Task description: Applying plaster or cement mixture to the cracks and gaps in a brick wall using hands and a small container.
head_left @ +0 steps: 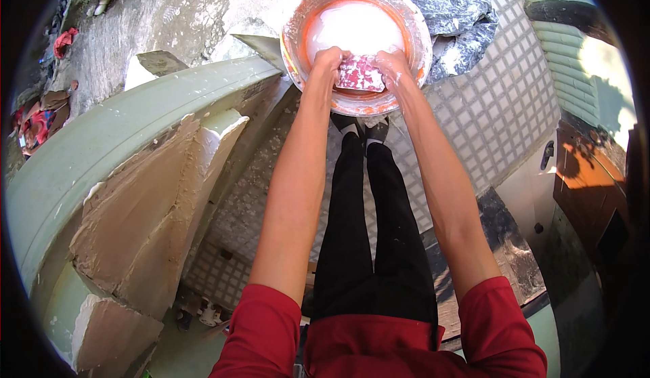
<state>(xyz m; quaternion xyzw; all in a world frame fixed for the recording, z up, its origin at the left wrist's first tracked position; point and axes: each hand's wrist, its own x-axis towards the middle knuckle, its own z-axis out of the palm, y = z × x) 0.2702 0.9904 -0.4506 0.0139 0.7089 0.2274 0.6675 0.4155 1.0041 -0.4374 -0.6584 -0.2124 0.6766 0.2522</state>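
Both my arms reach forward to a round basin with an orange inside and a white-smeared rim. Bright white liquid or paste fills its middle. Over the near side of the basin is a red, roughly rectangular piece blotched with white; whether it is cloth or sponge I cannot make out. My left hand is closed on its left end, and my right hand is closed on its right end. White residue coats the fingers, and some fingertips are hidden.
A dark, white-stained cloth or sheet lies right of the basin on the tiled floor. To the left, a curved pale-green ledge holds broken plaster-like slabs. My shoes stand just below the basin. An orange-brown wooden piece is far right.
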